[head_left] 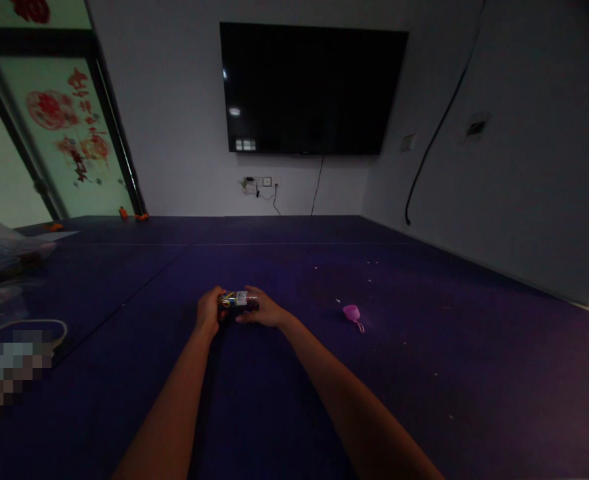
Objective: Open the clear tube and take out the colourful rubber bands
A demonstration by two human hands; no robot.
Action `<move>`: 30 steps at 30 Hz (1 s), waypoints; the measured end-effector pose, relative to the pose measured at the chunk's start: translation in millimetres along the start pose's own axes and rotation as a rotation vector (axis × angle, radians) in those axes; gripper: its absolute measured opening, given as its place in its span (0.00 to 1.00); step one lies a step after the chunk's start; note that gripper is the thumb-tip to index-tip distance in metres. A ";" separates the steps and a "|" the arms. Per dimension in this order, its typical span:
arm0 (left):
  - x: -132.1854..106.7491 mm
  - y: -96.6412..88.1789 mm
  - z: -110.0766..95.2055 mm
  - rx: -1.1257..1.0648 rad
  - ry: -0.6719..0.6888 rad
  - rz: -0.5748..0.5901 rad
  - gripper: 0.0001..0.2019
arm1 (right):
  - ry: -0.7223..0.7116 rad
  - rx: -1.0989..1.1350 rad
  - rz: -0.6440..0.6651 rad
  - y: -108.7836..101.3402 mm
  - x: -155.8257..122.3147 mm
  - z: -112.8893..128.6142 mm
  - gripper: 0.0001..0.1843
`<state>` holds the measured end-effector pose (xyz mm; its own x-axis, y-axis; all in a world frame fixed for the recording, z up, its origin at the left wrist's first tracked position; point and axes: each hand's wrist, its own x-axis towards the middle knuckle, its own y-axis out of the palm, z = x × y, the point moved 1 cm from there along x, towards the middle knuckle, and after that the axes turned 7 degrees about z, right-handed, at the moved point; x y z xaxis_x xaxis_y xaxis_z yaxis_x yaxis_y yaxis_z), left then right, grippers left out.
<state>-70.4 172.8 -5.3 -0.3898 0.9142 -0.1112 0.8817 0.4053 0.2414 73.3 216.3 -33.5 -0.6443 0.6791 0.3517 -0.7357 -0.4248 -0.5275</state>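
Note:
Both my arms reach forward over a dark purple floor mat (284, 400). My left hand (209, 311) and my right hand (263, 311) are closed on the two ends of a small dark bottle-like object with a white label (239, 299), held lying sideways just above the mat. The left hand grips its left end and the right hand's fingers wrap its right end. A small pink cup-shaped thing with a thin tail (352, 313) lies on the mat to the right of my right hand, apart from it.
A black wall-mounted television (311, 90) hangs ahead, with sockets and cables below it. Clear plastic bags (4, 257) and a white cable (49, 325) lie at the left. A glass door with red paper decorations (69, 127) stands at the far left.

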 end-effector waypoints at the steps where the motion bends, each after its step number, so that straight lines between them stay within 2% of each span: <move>1: 0.0 -0.4 -0.1 0.000 0.004 -0.004 0.11 | -0.011 -0.015 0.014 -0.5 -0.1 0.3 0.27; 4: 0.4 -1.6 -0.3 -0.002 0.019 -0.030 0.11 | -0.080 -0.053 0.043 -1.7 0.8 2.4 0.20; 10: 1.6 -3.4 -0.4 0.012 0.043 -0.092 0.11 | -0.162 -0.029 -0.039 -0.4 3.9 -0.1 0.10; 19: -1.6 -1.9 -1.3 0.061 0.046 -0.153 0.11 | 0.067 0.090 -0.152 4.9 1.4 -8.0 0.12; 30: -3.7 0.3 -1.2 0.112 0.054 -0.192 0.11 | 0.164 0.127 -0.221 3.5 -0.7 -7.9 0.14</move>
<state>-69.1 169.5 -3.7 -0.5646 0.8202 -0.0927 0.8125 0.5720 0.1123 72.8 219.1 -41.7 -0.4310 0.8466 0.3122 -0.8812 -0.3205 -0.3474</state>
